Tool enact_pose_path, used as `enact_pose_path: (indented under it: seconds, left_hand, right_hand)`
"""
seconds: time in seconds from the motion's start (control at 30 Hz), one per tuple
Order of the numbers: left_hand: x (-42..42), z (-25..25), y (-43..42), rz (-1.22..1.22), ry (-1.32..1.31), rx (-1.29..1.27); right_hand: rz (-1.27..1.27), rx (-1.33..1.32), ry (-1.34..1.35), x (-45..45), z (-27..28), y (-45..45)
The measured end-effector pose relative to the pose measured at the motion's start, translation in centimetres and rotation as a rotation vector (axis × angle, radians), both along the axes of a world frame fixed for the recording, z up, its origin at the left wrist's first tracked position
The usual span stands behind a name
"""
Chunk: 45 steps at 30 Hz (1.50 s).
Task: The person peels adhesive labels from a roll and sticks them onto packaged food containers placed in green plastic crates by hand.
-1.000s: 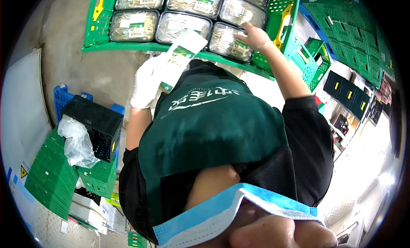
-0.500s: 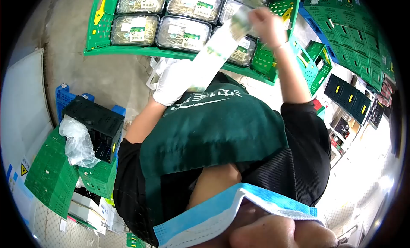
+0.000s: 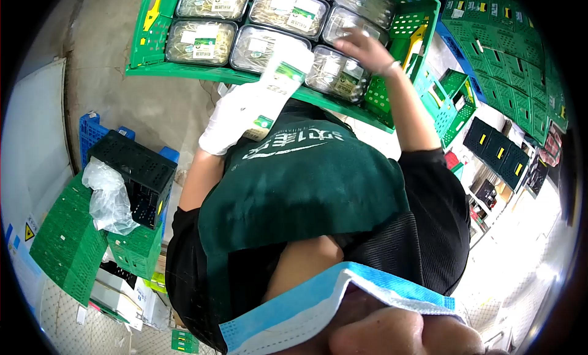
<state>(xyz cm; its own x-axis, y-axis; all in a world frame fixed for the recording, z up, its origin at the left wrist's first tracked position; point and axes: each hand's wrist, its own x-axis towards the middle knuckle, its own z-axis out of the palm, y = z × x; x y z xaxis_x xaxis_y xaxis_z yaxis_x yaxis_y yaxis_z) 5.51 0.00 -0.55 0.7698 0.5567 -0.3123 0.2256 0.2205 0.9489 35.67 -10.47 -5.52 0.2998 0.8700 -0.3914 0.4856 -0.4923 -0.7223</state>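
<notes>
My left hand (image 3: pixel 236 117), in a white glove, is closed around a strip of green-and-white printed labels (image 3: pixel 285 78). The strip stands up from the glove and overlaps the front middle pack in view. Bare, my right hand (image 3: pixel 366 51) is over the right side of the green crate (image 3: pixel 177 70), its fingers apart and near the lid of a pack (image 3: pixel 344 26). Clear-lidded black trays of pale, stringy food fill much of the crate; the front left pack (image 3: pixel 201 44) and front right pack (image 3: pixel 335 74) bear green-and-white labels.
Stacked green crates (image 3: pixel 502 67) stand at the right, with black crates (image 3: pixel 499 144) below them. At the left, a black crate (image 3: pixel 131 162) and crumpled clear plastic (image 3: pixel 110 199) rest on green crates (image 3: pixel 67 239). A blue pallet (image 3: pixel 92 141) is behind.
My right hand has left the upper end of the label strip and opened over the packs. The strip, stretched between both hands before, now stands shorter in my left hand, which is slightly lower.
</notes>
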Motion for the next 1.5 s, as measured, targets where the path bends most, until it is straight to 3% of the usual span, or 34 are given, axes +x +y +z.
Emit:
enact_pose_path:
  seconds: [0.03, 0.1, 0.13, 0.17, 0.23, 0.27, 0.3, 0.33, 0.37, 0.43, 0.53, 0.57, 0.6, 0.7, 0.73, 0.77, 0.8, 0.83, 0.9, 0.97, 1.03, 1.07, 1.1, 1.17, 1.23, 1.3, 1.37, 1.43, 1.47, 1.5]
  left_hand:
    - [0.3, 0.2, 0.2, 0.000, -0.003, 0.005]
    - [1.2, 1.1, 1.1, -0.228, 0.135, 0.012]
    - [1.1, 1.8, 2.4, -0.452, 0.220, 0.295]
    - [1.4, 1.8, 2.6, -0.451, 0.218, 0.301]
    - [2.3, 1.9, 2.6, -0.261, 0.066, -0.048]
    - [3.4, 2.1, 1.9, -0.184, -0.013, -0.052]
    - [3.9, 1.8, 1.4, -0.128, -0.160, -0.310]
    - [4.0, 1.2, 1.4, -0.168, -0.159, -0.280]
    - [4.1, 0.9, 1.5, -0.209, -0.158, -0.251]
    - [5.3, 2.4, 1.7, -0.223, -0.417, -0.541]
    - [7.0, 3.0, 1.6, -0.022, -0.011, -0.216]
    - [7.6, 2.4, 1.5, -0.007, 0.052, 0.055]
    - [7.9, 1.8, 1.3, 0.028, 0.088, 0.070]
    - [8.2, 0.9, 1.3, -0.006, 0.134, 0.188]
    - [8.3, 0.8, 1.5, -0.072, 0.148, 0.285]
    - [8.1, 1.2, 1.8, -0.071, 0.150, 0.291]
    - [7.7, 1.8, 2.1, -0.080, 0.143, -0.022]
    - [7.3, 2.3, 2.5, -0.086, 0.134, -0.335]
    - [5.6, 0.9, 3.9, -0.025, 0.064, -0.084]
    - [3.7, 0.5, 5.8, 0.149, 0.182, 0.014]
    - [1.7, 0.5, 7.8, 0.350, 0.171, -0.192]
    - [0.5, 0.8, 8.6, 0.384, 0.123, -0.145]
    - [-0.2, 1.4, 9.3, 0.448, 0.123, -0.103]
    - [-2.9, -0.6, 12.7, 0.379, 0.174, 0.108]
    - [-3.1, -0.4, 15.2, 0.456, 0.246, 0.359]
    - [-2.3, -1.1, 21.1, 0.294, 0.298, 0.987]
    - [-0.3, -0.5, 25.2, 0.215, 0.238, 1.424]
    - [2.4, -0.8, 27.9, 0.291, 0.188, 0.033]
    - [4.8, 1.2, 27.6, 0.222, 0.183, -0.213]
    - [5.9, 1.0, 28.5, 0.212, 0.138, -0.264]
  right_hand:
    - [0.039, 0.185, 0.517, -3.3, 3.3, 0.6]
    - [0.124, 0.140, 0.302, -7.3, 5.6, 0.7]
    - [0.189, 0.223, 0.136, -8.2, 6.5, 0.9]
    - [0.251, 0.306, -0.030, -8.7, 7.1, 1.2]
    - [0.247, 0.179, 0.105, -9.4, 8.4, 1.9]
    - [0.209, 0.207, 0.120, -9.6, 8.2, 1.8]
    - [0.172, 0.236, 0.135, -9.6, 7.8, 1.8]
    - [0.153, 0.295, -0.017, -9.2, 7.8, 1.8]
    - [0.087, 0.338, 0.096, -8.5, 7.6, 1.9]
    - [0.016, 0.166, 0.299, -7.5, 8.4, 2.1]
    - [0.032, 0.139, 0.404, -6.7, 8.6, 2.2]
    - [0.038, 0.138, 0.415, -6.6, 8.9, 2.3]
    - [0.042, 0.285, 0.138, -6.4, 8.9, 2.4]
    - [-0.075, 0.304, 0.024, -4.5, 8.9, 2.5]
    - [-0.134, 0.189, -0.146, -2.7, 9.7, 2.9]
    - [-0.131, 0.406, -0.407, 1.3, 7.5, 3.3]
    - [-0.240, 0.257, -0.446, 5.1, 7.6, 4.3]
    - [-0.183, 0.127, -0.573, 10.0, 6.6, 5.0]
    - [0.062, -0.148, -0.740, 18.0, 1.3, 5.7]
    - [0.113, -0.534, -0.694, 19.8, -3.5, 6.7]
    - [-0.068, -0.620, -0.605, 22.3, -11.0, 6.7]
    - [-0.258, -0.511, -0.590, 21.5, -12.4, 6.2]
    - [-0.170, -0.614, -0.676, 20.6, -13.0, 6.2]
    - [-0.248, -0.752, -0.636, 18.0, -9.5, 6.6]
    - [-0.440, -0.636, -0.654, 14.9, -4.5, 6.7]
    - [-0.434, -0.458, -1.002, 12.7, -0.7, 4.6]
    - [-0.604, -0.228, -1.193, 10.2, 3.0, 0.9]
    - [-0.889, -0.233, -1.303, 9.3, 2.2, -3.3]
    - [-0.902, -0.332, -0.922, 9.6, 1.6, -4.9]
    - [-0.896, -0.394, -0.534, 10.4, 1.2, -6.6]
